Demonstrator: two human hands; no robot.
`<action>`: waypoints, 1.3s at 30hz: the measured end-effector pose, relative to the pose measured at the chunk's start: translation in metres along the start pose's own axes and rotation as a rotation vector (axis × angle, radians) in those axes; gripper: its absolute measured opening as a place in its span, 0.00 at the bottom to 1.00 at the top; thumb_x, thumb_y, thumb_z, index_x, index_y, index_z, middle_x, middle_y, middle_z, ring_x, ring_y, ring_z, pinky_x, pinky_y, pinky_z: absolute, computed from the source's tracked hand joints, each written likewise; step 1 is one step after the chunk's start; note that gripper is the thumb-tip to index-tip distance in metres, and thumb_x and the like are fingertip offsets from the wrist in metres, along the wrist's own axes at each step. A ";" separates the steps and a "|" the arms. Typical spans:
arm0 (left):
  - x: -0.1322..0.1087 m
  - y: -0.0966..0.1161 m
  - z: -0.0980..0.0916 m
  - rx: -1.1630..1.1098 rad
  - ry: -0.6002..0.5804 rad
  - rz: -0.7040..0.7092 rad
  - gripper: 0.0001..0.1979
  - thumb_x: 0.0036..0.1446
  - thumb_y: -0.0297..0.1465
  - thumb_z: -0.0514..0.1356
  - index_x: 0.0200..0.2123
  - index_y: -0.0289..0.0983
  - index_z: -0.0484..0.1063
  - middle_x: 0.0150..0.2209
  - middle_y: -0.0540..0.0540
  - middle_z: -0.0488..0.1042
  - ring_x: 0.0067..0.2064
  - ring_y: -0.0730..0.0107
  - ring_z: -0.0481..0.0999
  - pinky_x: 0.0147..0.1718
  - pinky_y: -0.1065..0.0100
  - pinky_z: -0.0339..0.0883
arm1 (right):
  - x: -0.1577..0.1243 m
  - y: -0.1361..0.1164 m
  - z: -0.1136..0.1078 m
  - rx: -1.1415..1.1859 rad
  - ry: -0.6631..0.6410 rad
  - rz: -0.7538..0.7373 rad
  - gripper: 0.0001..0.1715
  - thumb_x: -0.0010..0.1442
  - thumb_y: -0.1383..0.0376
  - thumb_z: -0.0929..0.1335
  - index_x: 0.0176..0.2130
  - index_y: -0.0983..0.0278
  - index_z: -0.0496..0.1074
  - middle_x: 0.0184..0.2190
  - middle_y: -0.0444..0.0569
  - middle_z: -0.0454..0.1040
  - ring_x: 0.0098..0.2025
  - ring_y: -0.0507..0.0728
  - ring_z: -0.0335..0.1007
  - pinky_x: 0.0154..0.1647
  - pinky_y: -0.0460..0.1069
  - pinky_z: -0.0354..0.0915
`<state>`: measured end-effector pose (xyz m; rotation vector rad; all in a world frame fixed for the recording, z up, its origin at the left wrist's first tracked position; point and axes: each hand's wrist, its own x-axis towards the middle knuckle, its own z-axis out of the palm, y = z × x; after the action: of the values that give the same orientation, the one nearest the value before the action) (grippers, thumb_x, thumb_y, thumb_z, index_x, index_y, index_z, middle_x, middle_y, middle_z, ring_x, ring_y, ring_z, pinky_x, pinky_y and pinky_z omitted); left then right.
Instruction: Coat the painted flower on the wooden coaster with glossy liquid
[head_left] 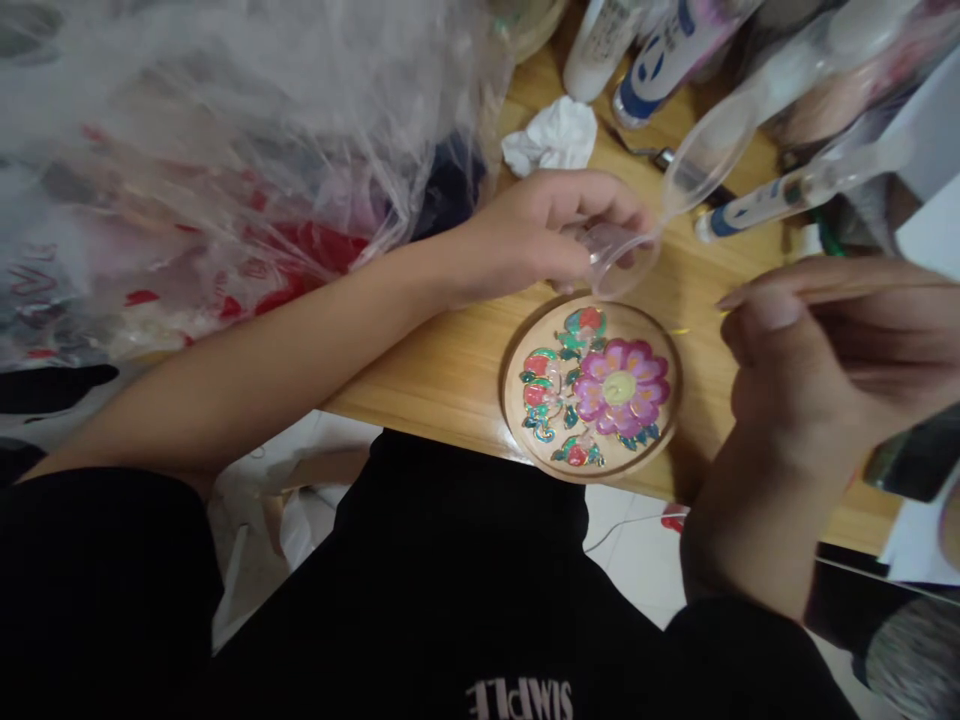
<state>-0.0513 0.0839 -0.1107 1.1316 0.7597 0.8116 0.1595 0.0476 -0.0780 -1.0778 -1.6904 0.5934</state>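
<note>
My left hand (559, 225) holds a small clear plastic cup (628, 262), tipped so that its mouth points right. Just below the cup, a round wooden plaque (536, 345) lies near the table's front edge. A pink flower with a pale yellow centre (619, 388) and several red and green painted shapes outlined in gold cover its face. To the right of the plaque, above the table, my right hand (810, 350) is closed in a pinch on a thin stick. Its yellow tip (679, 331) points left; the fingers hide most of the rest.
A crumpled white tissue (553, 138) lies behind my left hand. Capped tubes (664, 65), a clear plastic spoon-like piece (712, 150) and another tube (757, 208) crowd the back right. Clear plastic bags (247, 180) fill the left side. A dark object (919, 455) sits at right.
</note>
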 end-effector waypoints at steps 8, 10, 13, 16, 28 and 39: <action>-0.003 -0.005 -0.004 0.012 -0.078 0.115 0.17 0.44 0.19 0.60 0.39 0.35 0.75 0.44 0.51 0.79 0.52 0.65 0.77 0.55 0.64 0.69 | 0.002 0.009 0.006 -0.274 -0.047 -0.157 0.05 0.59 0.68 0.71 0.30 0.63 0.77 0.22 0.43 0.75 0.21 0.48 0.65 0.22 0.46 0.58; -0.003 -0.006 -0.004 0.029 -0.089 0.128 0.16 0.44 0.20 0.60 0.39 0.36 0.75 0.44 0.52 0.79 0.52 0.66 0.77 0.55 0.64 0.70 | 0.002 0.006 0.006 -0.341 -0.130 -0.179 0.04 0.60 0.68 0.70 0.33 0.62 0.77 0.23 0.42 0.74 0.21 0.48 0.64 0.23 0.46 0.59; -0.003 -0.006 -0.004 0.034 -0.112 0.123 0.17 0.45 0.20 0.61 0.40 0.36 0.75 0.44 0.50 0.79 0.51 0.67 0.77 0.53 0.64 0.71 | 0.002 0.004 0.005 -0.346 -0.187 -0.187 0.04 0.61 0.68 0.70 0.33 0.61 0.76 0.22 0.41 0.73 0.21 0.48 0.64 0.23 0.46 0.59; -0.003 -0.004 -0.003 0.039 -0.109 0.107 0.16 0.45 0.20 0.61 0.40 0.35 0.75 0.45 0.48 0.79 0.50 0.68 0.78 0.52 0.65 0.71 | 0.003 0.003 0.006 -0.305 -0.212 -0.136 0.04 0.61 0.67 0.70 0.32 0.62 0.76 0.21 0.41 0.73 0.21 0.48 0.64 0.23 0.46 0.59; -0.003 -0.001 -0.001 0.061 -0.063 0.081 0.18 0.42 0.19 0.62 0.39 0.36 0.75 0.46 0.47 0.79 0.49 0.67 0.78 0.49 0.67 0.73 | 0.001 0.000 -0.003 0.145 -0.110 0.230 0.05 0.58 0.67 0.72 0.29 0.61 0.77 0.24 0.42 0.75 0.21 0.48 0.62 0.20 0.45 0.57; -0.002 0.006 0.006 0.026 0.023 0.010 0.18 0.41 0.11 0.60 0.34 0.34 0.77 0.38 0.52 0.79 0.49 0.64 0.79 0.51 0.63 0.73 | 0.002 -0.010 -0.002 -0.056 -0.621 -0.033 0.02 0.58 0.67 0.71 0.33 0.62 0.78 0.27 0.43 0.79 0.19 0.46 0.64 0.19 0.43 0.59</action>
<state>-0.0478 0.0805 -0.1034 1.1519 0.7857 0.8264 0.1574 0.0446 -0.0680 -0.9553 -2.2621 0.9296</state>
